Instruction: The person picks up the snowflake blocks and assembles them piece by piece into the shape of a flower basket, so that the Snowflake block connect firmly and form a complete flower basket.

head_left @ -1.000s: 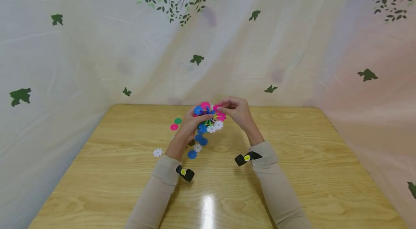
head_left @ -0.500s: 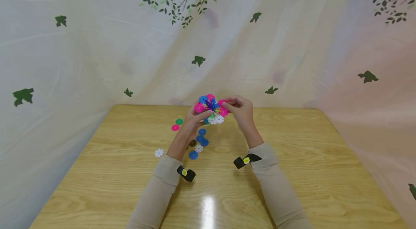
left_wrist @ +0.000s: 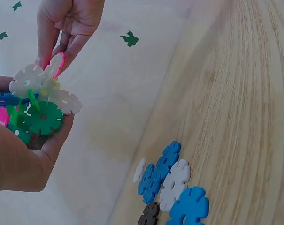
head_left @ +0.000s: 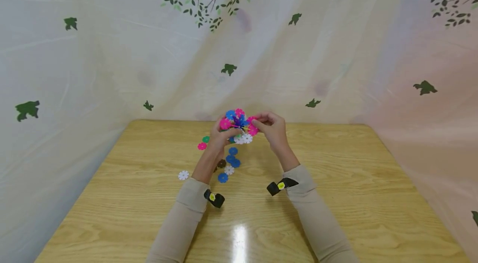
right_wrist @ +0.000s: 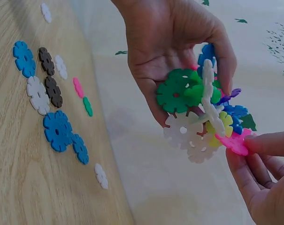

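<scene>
Above the table, my left hand (head_left: 217, 139) holds a cluster of interlocked plastic snowflake discs (head_left: 240, 121) in blue, pink, white, green, yellow and purple. Its thumb lies across the near side, while the palm sits behind the green disc (right_wrist: 176, 90). On the cluster's right side my right hand (head_left: 275, 131) pinches a pink snowflake disc (right_wrist: 235, 142) between thumb and fingers. That pink disc touches the yellow disc (right_wrist: 221, 125); whether their slots are fully joined I cannot tell. White discs (left_wrist: 26, 82) show on the cluster's underside in the left wrist view.
Below the hands, loose discs lie on the wooden table (head_left: 336, 196): several blue (head_left: 223, 178), white (head_left: 183, 175), brown (head_left: 222, 163), one pink (head_left: 202, 146) and one green (head_left: 206, 140). A patterned cloth (head_left: 179, 59) hangs behind the table. Each wrist wears a black camera strap (head_left: 281, 186).
The cluster has risen and turned in my left hand, then shifted slightly left. My right hand has moved along with it, fingers still at the pink disc. The loose discs have stayed put.
</scene>
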A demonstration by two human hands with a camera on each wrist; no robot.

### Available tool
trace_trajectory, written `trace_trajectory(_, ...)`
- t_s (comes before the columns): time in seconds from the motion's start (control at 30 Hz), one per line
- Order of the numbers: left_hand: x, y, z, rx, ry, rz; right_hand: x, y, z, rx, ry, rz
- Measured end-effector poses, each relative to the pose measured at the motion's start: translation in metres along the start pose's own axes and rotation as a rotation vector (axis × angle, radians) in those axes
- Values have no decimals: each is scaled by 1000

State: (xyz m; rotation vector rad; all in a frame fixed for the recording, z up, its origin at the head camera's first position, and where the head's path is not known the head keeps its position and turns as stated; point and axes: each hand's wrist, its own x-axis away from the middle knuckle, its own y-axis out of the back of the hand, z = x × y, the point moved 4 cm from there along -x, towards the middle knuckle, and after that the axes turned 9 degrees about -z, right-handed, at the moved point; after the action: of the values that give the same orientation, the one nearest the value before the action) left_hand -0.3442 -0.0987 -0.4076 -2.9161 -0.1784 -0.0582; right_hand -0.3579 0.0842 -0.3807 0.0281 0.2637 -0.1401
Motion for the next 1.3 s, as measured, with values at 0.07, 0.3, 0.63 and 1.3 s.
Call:
trace_trajectory(0.07,0,0,0,15,7,-8,0,1,1,9,-2,33)
trace_trajectory(0.3,-1,2,-3,77,18,-26,-1,7,7,29,-12,153)
trace_trajectory(0.63,-4,11,-7,131,34,-47,-1,19,8,155,-36,315)
trace_trajectory(1.3,-7,18,0,114,135,-51,39,-22,-44,452,85,898)
